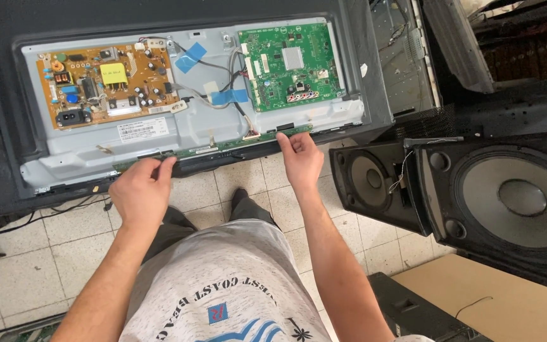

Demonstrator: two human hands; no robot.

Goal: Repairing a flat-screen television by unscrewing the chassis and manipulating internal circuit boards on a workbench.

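Big flat TV [7, 95] lies face down with its back cover off, bare metal chassis [191, 126] exposed, and a pair of black loudspeakers [476, 196] stands on the tiled floor [26, 253] just to the right. On the chassis: tan power board [106, 85] at left, green main board [289, 63] at right, blue tape [229, 97] pinning the cables between them. The long thin strip board [223, 147] runs along the near edge — both hands are on it. Left hand [142, 190] pinches its left end, right hand [299, 158] pinches near the right end, fingers closed on the edge. I'd say lift evenly at both ends, no twisting — that strip looks thin and probably flexes easily.
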